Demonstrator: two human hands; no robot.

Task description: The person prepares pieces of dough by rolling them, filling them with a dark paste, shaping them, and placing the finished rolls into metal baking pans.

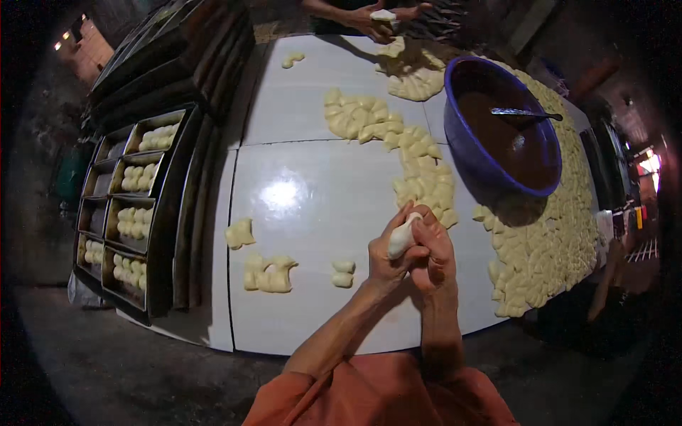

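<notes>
In front of me, above the white table (312, 206), a smooth pale piece of dough (403, 238) is gripped between my hands. My left hand (386, 260) wraps it from the left. My right hand (436, 250) closes over its right side, fingers and thumb pressed in. Just beyond my hands runs a curved band of dough pieces (424, 177). Left of my forearms lie a small pair of shaped dough pieces (342, 274), a joined cluster of dough pieces (270, 275) and another small lump of dough (240, 233).
A purple basin (462, 135) of brown stuff, with a metal utensil (522, 112) across it, stands to the right. Many dough pieces (536, 259) spread around it. Dark baking pans (149, 213), some holding dough balls, are stacked left. Across the table, another person's hands (376, 23) hold dough.
</notes>
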